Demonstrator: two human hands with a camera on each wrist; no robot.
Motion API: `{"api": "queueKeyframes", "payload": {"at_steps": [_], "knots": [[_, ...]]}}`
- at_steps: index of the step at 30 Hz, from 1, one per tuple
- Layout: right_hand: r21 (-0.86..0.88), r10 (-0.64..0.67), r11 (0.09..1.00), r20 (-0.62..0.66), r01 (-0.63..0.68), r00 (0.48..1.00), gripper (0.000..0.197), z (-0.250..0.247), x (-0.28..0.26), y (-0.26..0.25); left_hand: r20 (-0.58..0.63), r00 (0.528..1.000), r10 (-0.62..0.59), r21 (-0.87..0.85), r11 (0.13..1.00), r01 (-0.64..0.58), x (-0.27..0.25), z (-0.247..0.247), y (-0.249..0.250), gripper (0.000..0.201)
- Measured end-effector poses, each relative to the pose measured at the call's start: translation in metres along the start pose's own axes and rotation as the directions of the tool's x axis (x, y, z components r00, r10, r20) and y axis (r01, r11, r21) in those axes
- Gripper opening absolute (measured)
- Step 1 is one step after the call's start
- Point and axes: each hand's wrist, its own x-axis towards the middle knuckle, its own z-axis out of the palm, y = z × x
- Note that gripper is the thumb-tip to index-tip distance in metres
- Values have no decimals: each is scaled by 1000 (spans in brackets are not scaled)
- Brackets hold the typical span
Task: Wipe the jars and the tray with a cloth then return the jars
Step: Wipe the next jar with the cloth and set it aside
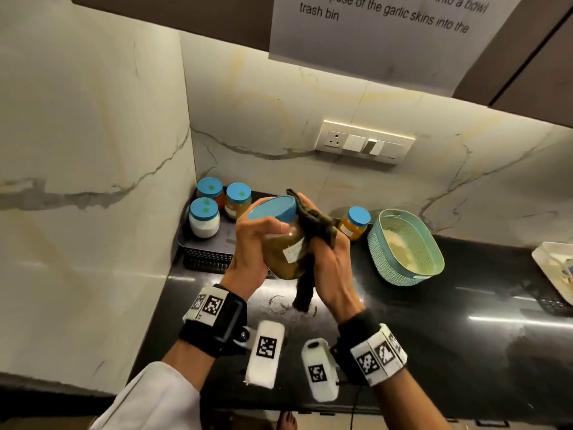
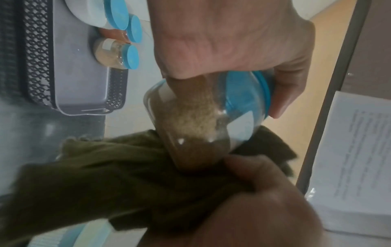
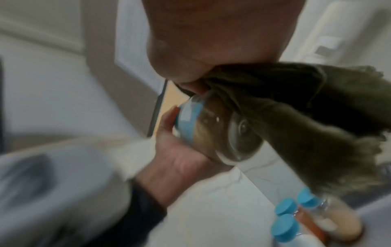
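My left hand grips a glass jar of brown powder with a blue lid, held tilted above the counter. My right hand holds a dark olive cloth pressed against the jar's right side, and a tail of the cloth hangs down below. In the left wrist view the jar lies between my left fingers and the cloth. The right wrist view shows the jar's base against the cloth. Three blue-lidded jars stand in the grey mesh tray in the corner.
Another blue-lidded jar of orange paste stands on the black counter to the right. A teal basket sits beside it and a white container lies at the right edge. A socket plate is on the marble wall.
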Motion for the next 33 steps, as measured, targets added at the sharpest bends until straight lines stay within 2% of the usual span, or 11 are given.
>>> {"api": "queueKeyframes", "payload": {"at_steps": [4, 5, 9, 12, 15, 18, 21, 25, 27, 30, 33], "knots": [[-240, -240, 937, 90, 255, 966, 75, 10, -31, 0, 61, 998, -34, -53, 998, 37, 3, 0, 11, 101], [-233, -255, 935, 87, 269, 963, 75, 10, -30, 5, 65, 997, -42, -40, 998, 44, 2, 0, 11, 103], [9, -93, 996, 54, 93, 994, 73, 3, 0, 5, 43, 997, -61, -27, 998, 62, 2, 2, 8, 45], [-257, -215, 937, 110, 236, 970, 87, 8, -13, -2, 51, 995, -82, -59, 995, 85, 5, 6, 13, 65], [-449, -336, 825, 99, 343, 937, 100, 14, -23, 5, 32, 998, -62, -35, 997, 63, 6, 11, 16, 54], [-256, -229, 941, -3, 221, 973, 100, 3, -5, 4, 53, 995, -85, 41, 996, 82, -3, 17, 17, 43], [5, -11, 1000, 50, 11, 999, 82, -22, 9, -13, 103, 991, -83, 145, 987, 68, -4, 15, 25, 46], [190, 152, 964, 180, -186, 972, 71, -30, 14, -27, 145, 981, -127, 181, 978, 100, 4, 14, 33, 100], [206, 143, 963, 162, -175, 976, 65, -23, 12, -30, 132, 982, -133, 129, 985, 116, 4, 17, 30, 105], [127, 58, 990, 6, -58, 998, 59, -3, -1, -32, 147, 984, -97, 103, 991, 82, 4, 20, 29, 102], [37, -101, 994, -115, 105, 988, 82, 14, -11, -30, 206, 975, -87, 51, 996, 79, -3, 21, 30, 102]]}}
